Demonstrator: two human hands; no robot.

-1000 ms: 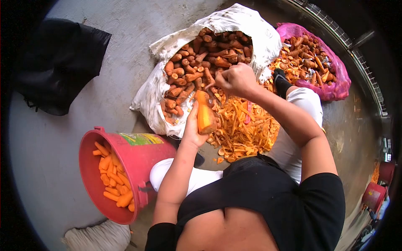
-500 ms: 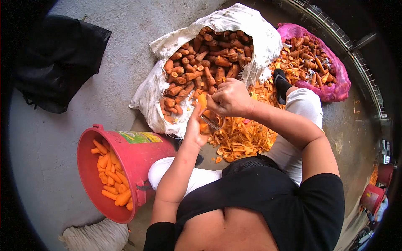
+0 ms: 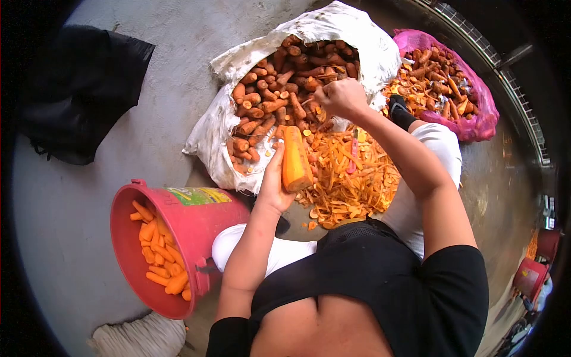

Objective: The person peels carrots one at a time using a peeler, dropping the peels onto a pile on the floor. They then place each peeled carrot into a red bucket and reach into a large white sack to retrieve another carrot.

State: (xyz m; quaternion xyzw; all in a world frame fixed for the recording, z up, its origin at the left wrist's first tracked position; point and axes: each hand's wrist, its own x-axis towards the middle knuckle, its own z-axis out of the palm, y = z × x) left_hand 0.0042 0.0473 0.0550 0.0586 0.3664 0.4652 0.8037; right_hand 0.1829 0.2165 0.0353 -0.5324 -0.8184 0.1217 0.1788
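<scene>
My left hand (image 3: 278, 185) is closed around the side of a peeled orange carrot (image 3: 295, 160), holding it upright with its thick end toward me. Up and to the right, my right hand (image 3: 343, 97) is a fist, apart from the carrot and over the mouth of the white sack. The peeler in that fist is mostly hidden now; its metal blade showed half a second ago. Below both hands lies a heap of carrot peelings (image 3: 351, 190), with a pink-handled tool (image 3: 354, 156) on it. Unpeeled brown carrots (image 3: 262, 110) fill the white sack (image 3: 205, 128).
A red bucket (image 3: 229, 208) lies tilted at my left with peeled carrots (image 3: 159, 244) inside. A pink mesh sack (image 3: 485, 113) of carrots and scraps stands at the upper right. A black cloth or bag (image 3: 86, 89) lies on the floor (image 3: 172, 77).
My right hand has moved up and away from the carrot, toward the sack. The carrot, partly covered before, now shows whole in my left hand, which has hardly moved.
</scene>
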